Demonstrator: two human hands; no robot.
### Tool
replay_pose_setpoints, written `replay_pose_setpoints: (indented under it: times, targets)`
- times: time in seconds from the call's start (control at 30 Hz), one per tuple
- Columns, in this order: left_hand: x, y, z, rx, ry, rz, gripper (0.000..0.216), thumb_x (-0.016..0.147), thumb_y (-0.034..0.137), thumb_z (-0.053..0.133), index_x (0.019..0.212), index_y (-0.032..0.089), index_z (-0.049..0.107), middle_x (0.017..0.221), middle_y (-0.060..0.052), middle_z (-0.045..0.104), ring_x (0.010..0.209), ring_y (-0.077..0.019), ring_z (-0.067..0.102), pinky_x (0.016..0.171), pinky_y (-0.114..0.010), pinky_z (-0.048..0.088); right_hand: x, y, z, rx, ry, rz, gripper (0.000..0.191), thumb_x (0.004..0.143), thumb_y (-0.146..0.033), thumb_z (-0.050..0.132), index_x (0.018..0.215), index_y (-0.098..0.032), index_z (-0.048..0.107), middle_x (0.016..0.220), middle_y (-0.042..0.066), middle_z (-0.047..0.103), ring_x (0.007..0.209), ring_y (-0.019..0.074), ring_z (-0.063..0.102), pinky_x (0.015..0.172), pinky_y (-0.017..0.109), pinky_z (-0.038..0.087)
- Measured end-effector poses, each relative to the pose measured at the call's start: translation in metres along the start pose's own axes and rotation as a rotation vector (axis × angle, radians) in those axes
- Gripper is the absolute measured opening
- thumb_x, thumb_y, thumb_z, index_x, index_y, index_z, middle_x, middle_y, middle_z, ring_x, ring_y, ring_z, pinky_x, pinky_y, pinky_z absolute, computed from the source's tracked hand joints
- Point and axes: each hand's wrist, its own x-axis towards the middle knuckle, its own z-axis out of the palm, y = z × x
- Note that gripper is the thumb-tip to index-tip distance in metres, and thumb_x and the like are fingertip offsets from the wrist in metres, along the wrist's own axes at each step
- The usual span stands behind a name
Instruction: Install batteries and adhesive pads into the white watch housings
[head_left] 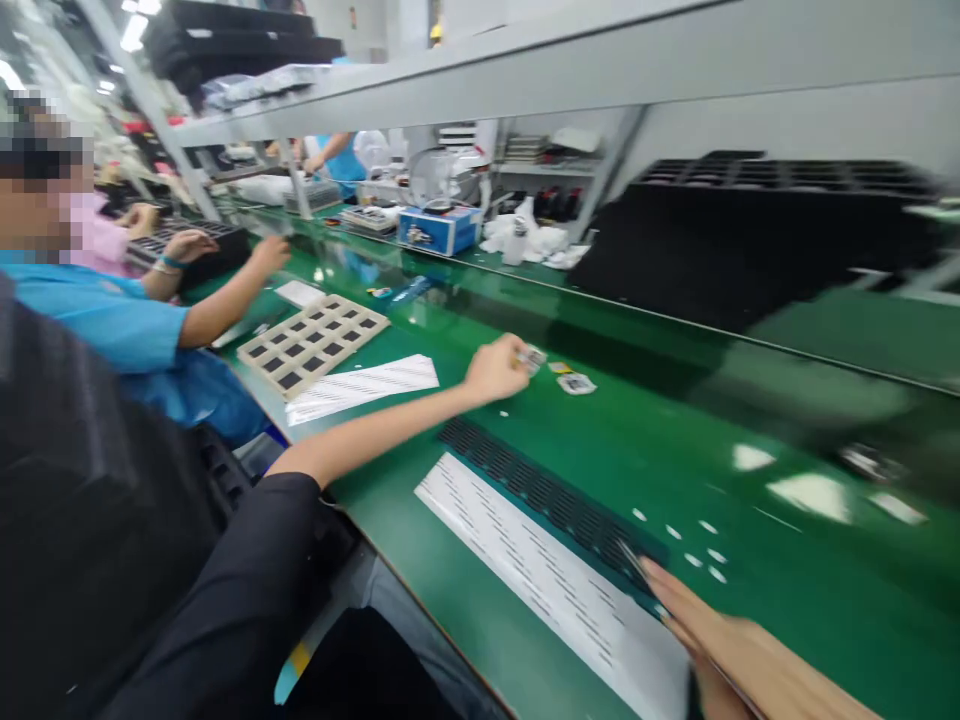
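Observation:
My left hand is stretched out over the green bench, its fingers pinched on a small flat silvery part, blurred by motion. Just to its right lies a similar small part with a yellow tab. At the lower right, my right hand grips slim metal tweezers, whose tips point over the end of a dark slotted strip. Alongside that strip lies a white sheet with rows of short dark marks. Several small white pieces are scattered near the right hand.
A beige tray with dark square pockets and another marked white sheet lie to the left. A co-worker in a blue shirt works beyond them. A blue box stands at the back, and a grey shelf beam crosses overhead.

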Motion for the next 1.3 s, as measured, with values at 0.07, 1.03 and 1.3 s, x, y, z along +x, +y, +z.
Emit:
replay_pose_setpoints:
  times: [0.07, 1.03, 1.3]
  targets:
    - [0.026, -0.008, -0.009, 0.112, 0.052, -0.017, 0.036, 0.102, 0.037, 0.069, 0.132, 0.018, 0.065, 0.131, -0.011, 0.067, 0.114, -0.0253, 0.070, 0.096, -0.045, 0.062, -0.005, -0.018, -0.011, -0.148, 0.044, -0.011, 0.072, 0.095, 0.001, 0.067, 0.160, -0.025, 0.050, 0.118, 0.004, 0.079, 0.078, 0.0229, 0.081, 0.069, 0.031, 0.070]
    - [0.077, 0.004, 0.034, 0.068, -0.277, 0.308, 0.038, 0.102, 0.038, 0.068, 0.134, 0.017, 0.064, 0.134, -0.012, 0.066, 0.114, -0.0258, 0.069, 0.096, -0.047, 0.062, -0.003, -0.022, -0.016, -0.238, -0.016, -0.040, 0.049, 0.102, -0.006, 0.060, 0.148, -0.022, 0.059, 0.113, 0.007, 0.081, 0.081, 0.0220, 0.078, 0.068, 0.035, 0.067]
    - [-0.063, 0.018, 0.044, -0.537, -0.254, 0.287, 0.025, 0.099, 0.037, 0.066, 0.109, 0.014, 0.067, 0.083, -0.005, 0.078, 0.071, -0.0173, 0.073, 0.070, -0.029, 0.061, -0.006, -0.030, -0.013, -0.270, 0.195, 0.039, 0.030, 0.108, -0.010, 0.044, 0.131, -0.015, 0.062, 0.096, 0.010, 0.080, 0.079, 0.0212, 0.076, 0.065, 0.031, 0.060]
